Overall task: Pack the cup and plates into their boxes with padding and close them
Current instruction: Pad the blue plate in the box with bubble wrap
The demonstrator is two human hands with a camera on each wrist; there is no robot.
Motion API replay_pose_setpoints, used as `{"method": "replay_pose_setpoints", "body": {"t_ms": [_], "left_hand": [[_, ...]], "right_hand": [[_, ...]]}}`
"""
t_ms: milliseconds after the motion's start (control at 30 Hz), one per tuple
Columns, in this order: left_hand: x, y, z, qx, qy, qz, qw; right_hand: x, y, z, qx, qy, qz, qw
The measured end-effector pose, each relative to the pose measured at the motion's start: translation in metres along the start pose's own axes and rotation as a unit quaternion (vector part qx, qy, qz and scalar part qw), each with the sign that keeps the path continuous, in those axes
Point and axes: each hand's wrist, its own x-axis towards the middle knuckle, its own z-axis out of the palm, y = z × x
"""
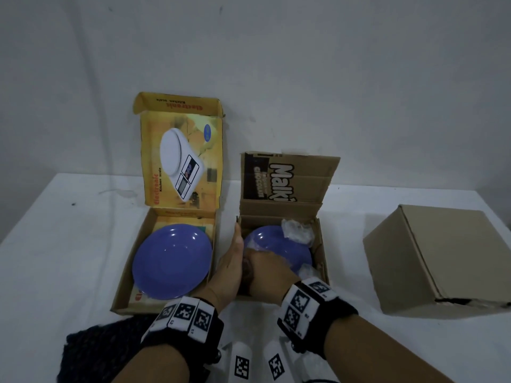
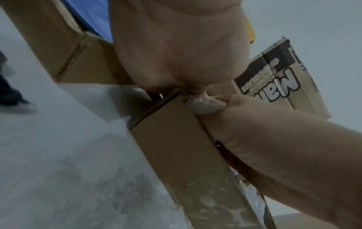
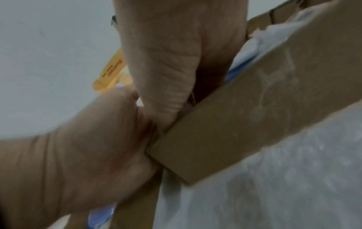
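An open brown cardboard box (image 1: 322,252) holds a blue plate (image 1: 276,244) with clear plastic padding (image 1: 297,230) at its far rim. My left hand (image 1: 231,261) lies flat with straight fingers against the outside of this box's left wall (image 2: 176,147). My right hand (image 1: 265,269) reaches into the near-left corner, and its fingers pinch a white wad of padding (image 2: 205,105) at the wall's top edge. To the left, an open yellow box (image 1: 124,277) holds a second blue plate (image 1: 172,261) with no padding visible on it. No cup is in view.
A closed plain cardboard box (image 1: 437,264) stands at the right of the white table. A dark cloth (image 1: 102,352) lies at the near-left edge. White marker-tagged pieces (image 1: 243,360) lie near my wrists. Both open lids stand upright toward the wall.
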Motion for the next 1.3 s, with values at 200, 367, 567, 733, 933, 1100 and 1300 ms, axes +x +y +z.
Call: {"method": "replay_pose_setpoints", "body": {"t_ms": [200,367,567,733,933,1100,1300], "left_hand": [[0.002,0.000,0.002,0.022,-0.010,0.007,1.000],[0.006,-0.004,0.000,-0.007,-0.014,0.000,1.000],[-0.001,0.008,-0.005,0.367,-0.014,0.027,0.930],[-0.011,0.038,-0.017,0.586,-0.082,0.132,0.795],[-0.015,0.052,0.009,0.766,-0.109,0.135,0.619],[-0.003,0.046,0.014,0.781,-0.107,0.144,0.598],[0.004,0.039,0.011,0.779,-0.155,0.141,0.592]], "right_hand": [[-0.016,0.021,-0.038,0.084,-0.098,-0.018,0.991],[-0.012,0.016,-0.013,0.008,0.049,0.074,0.996],[-0.028,0.032,-0.035,-0.044,0.171,0.029,0.984],[-0.050,0.078,-0.057,-0.010,0.245,0.214,0.945],[-0.047,0.092,-0.042,0.155,0.171,0.256,0.939],[-0.039,0.095,-0.040,0.115,0.144,0.236,0.954],[-0.042,0.094,-0.037,0.118,0.150,0.235,0.953]]}}
